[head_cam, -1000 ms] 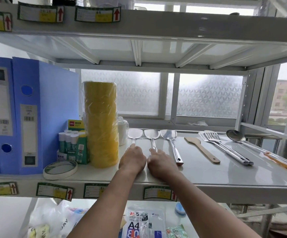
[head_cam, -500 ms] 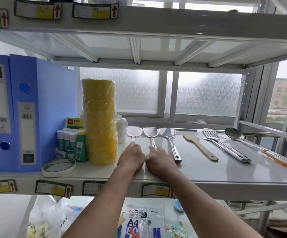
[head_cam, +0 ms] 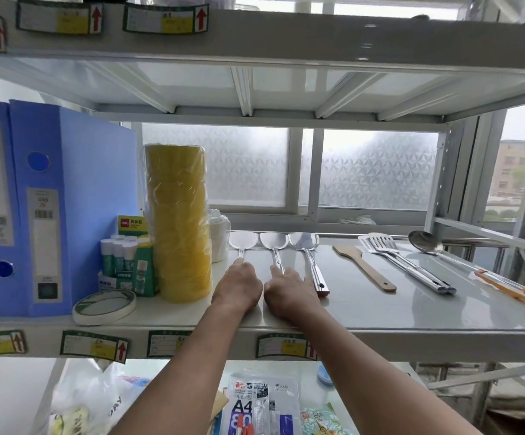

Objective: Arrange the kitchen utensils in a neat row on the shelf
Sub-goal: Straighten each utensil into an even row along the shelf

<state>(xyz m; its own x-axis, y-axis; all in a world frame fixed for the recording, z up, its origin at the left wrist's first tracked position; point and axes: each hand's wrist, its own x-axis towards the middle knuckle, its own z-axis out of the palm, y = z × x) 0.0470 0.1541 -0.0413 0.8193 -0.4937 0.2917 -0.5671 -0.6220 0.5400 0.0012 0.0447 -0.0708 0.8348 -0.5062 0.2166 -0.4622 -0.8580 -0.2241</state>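
Observation:
Three steel spatulas lie side by side on the grey shelf (head_cam: 411, 312), heads to the back. My left hand (head_cam: 237, 287) lies knuckles-up over the handle of the leftmost spatula (head_cam: 243, 240) and grips it. My right hand (head_cam: 289, 293) covers and grips the handle of the second spatula (head_cam: 273, 240). The third spatula (head_cam: 304, 240), with a red handle tip, lies free just right of my right hand. Further right lie a wooden spatula (head_cam: 364, 268), two slotted turners (head_cam: 405, 265) together, and a ladle (head_cam: 426, 241) with an orange handle, all angled to the right.
Left of the utensils stand a wrapped yellow tape stack (head_cam: 178, 224), a white bottle (head_cam: 218, 237), a glue stick box (head_cam: 129, 259), a flat tape roll (head_cam: 104, 306) and blue binders (head_cam: 50, 199). A shelf board hangs close above. Bags and A4 paper lie below.
Both hands stay on the two left spatula handles. The view has shifted slightly; no utensil has visibly moved.

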